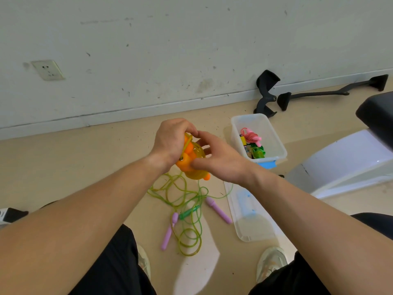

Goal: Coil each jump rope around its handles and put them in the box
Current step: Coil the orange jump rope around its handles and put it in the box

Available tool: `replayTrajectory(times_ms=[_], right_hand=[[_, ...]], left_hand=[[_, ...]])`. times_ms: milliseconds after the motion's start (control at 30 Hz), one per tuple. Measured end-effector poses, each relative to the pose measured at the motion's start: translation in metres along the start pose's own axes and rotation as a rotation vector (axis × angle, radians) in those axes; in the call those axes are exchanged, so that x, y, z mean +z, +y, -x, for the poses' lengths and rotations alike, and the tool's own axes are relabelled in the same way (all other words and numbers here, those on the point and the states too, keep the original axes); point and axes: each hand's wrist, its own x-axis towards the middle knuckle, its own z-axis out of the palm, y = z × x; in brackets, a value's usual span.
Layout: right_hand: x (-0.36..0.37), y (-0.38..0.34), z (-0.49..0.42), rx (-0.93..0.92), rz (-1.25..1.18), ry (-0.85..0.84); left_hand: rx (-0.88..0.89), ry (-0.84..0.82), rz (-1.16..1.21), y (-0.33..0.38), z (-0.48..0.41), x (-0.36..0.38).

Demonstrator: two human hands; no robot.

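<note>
The left grip (170, 141) curls round the smooth orange plastic handles (187, 161) of a jump rope, and the right grip (219, 161) pinches its glossy translucent yellow cord (198, 154) wound on them, above the floor. To their right stands the clear, round-cornered plastic box (274, 137), holding a pink coiled rope (251, 136) and a green coiled rope (258, 150).

One view only: head cam, wide-angle, pitched forward and down. Forearms enter from the bottom corners. left hand (171, 141) and right hand (221, 160) meet on orange jump rope (189, 159) near centre, close to lens. floor (85, 167) lower half, wall (170, 50) above.
</note>
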Motion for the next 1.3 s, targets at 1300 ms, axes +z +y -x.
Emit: replayTrajectory(times_ms=[1300], right_hand=[[-0.001, 0.043, 0.015, -0.051, 0.212, -0.035]], left_hand=[[-0.103, -0.703, -0.046, -0.009, 0.016, -0.009]])
